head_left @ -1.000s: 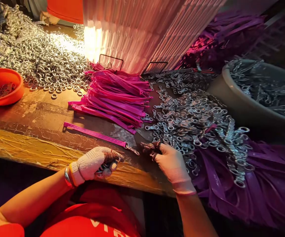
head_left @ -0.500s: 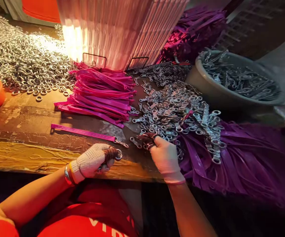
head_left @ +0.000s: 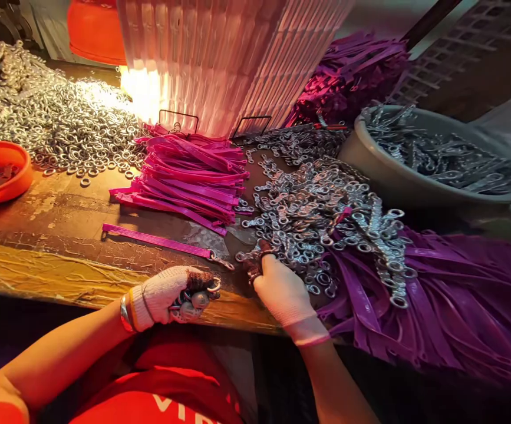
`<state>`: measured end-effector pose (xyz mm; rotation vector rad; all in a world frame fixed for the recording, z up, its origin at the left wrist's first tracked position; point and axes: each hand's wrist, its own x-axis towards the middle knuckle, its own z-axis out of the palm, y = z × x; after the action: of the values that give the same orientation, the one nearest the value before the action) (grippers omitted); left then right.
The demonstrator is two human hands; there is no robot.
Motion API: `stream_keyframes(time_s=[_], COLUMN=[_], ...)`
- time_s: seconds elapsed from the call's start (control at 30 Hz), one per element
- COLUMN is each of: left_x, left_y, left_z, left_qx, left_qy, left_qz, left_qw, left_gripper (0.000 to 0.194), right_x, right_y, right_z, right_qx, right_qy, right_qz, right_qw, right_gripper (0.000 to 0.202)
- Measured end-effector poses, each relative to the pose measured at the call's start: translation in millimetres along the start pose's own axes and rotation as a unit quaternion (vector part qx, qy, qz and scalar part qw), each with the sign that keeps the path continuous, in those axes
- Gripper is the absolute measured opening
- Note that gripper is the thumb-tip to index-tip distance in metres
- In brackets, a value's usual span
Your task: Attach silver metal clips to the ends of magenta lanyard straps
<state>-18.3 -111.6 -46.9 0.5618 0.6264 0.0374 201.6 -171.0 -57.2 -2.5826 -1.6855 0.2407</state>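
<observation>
My left hand (head_left: 167, 297), in a white knit glove with dark-wrapped fingertips, is closed around several metal rings. One ring (head_left: 214, 285) stands out between thumb and forefinger. My right hand (head_left: 284, 291), gloved the same way, has its fingers pinched at a small metal clasp (head_left: 243, 257) with looped ends, at the near left edge of the clasp pile (head_left: 308, 206). Its fingertips partly hide the clasp. Between and beyond my hands, a magenta strap (head_left: 155, 240) lies flat, with a metal snap hook (head_left: 222, 261) at its right end.
Behind the single strap lies a stack of magenta straps (head_left: 188, 176). Loose rings (head_left: 82, 129) heap up at the back left beside an orange bowl (head_left: 10, 185). A grey tub (head_left: 383, 156) of metal hooks stands right. Purple straps (head_left: 449, 300) hang over the right edge. A corrugated panel (head_left: 202, 65) rises behind.
My right hand has moved slightly left and closed in on the clasp at the pile's edge. My left hand has turned a little, showing more rings. The view has shifted slightly.
</observation>
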Motion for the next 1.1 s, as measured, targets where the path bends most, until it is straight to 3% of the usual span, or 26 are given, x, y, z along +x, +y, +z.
stream_keyframes(time_s=[0.07,0.13,0.23,0.33,0.4,0.53,0.63,0.7,0.87,0.93,1.0,1.03,1.1], left_x=[2,4,10,13,11,1,-4,-3,2,6,14,21,38], left_y=[1,1,-1,-2,0,10,16,16,13,20,35,43,60], left_z=[-1.1,-2.9,-5.5,-4.4,-1.0,7.4,11.5,13.8,16.1,11.8,4.6,0.9,-3.9], left_qx=[-0.018,-0.027,-0.02,0.008,0.068,0.202,0.258,0.25,0.059,0.085,0.241,0.349,0.552], left_qy=[-0.017,-0.04,-0.072,-0.091,-0.068,0.034,0.04,0.025,0.052,0.075,0.116,0.14,0.167], left_qz=[-0.013,-0.023,-0.037,-0.054,-0.042,0.058,0.104,0.103,0.104,0.119,0.16,0.192,0.243], left_qw=[1.0,0.999,0.996,0.994,0.995,0.977,0.96,0.962,0.991,0.986,0.95,0.906,0.78], left_gripper=[0.026,0.027,0.025,0.025,0.027,0.036,0.033,0.031,0.034,0.035,0.031,0.025,0.011], right_x=[-5,-18,-37,-42,-40,-34,-34,-36,-42,-39,-31,-26,-17], right_y=[2,-1,-12,-23,-25,-22,-23,-27,-39,-40,-38,-35,-28], right_z=[-2,-6,-12,-14,-14,-16,-20,-19,-3,4,8,9,10], right_qx=[-0.027,0.039,0.157,0.169,0.141,0.098,0.126,0.142,0.119,0.146,0.2,0.226,0.267], right_qy=[0.022,0.089,0.115,0.122,0.133,0.12,0.075,0.069,0.221,0.222,0.195,0.186,0.19], right_qz=[-0.009,-0.128,-0.331,-0.408,-0.398,-0.348,-0.337,-0.331,-0.317,-0.303,-0.272,-0.249,-0.195], right_qw=[0.999,0.987,0.923,0.889,0.897,0.924,0.93,0.93,0.915,0.915,0.921,0.923,0.924], right_gripper=[0.028,0.042,0.066,0.058,0.044,0.014,0.011,0.012,0.011,0.015,0.018,0.02,0.023])
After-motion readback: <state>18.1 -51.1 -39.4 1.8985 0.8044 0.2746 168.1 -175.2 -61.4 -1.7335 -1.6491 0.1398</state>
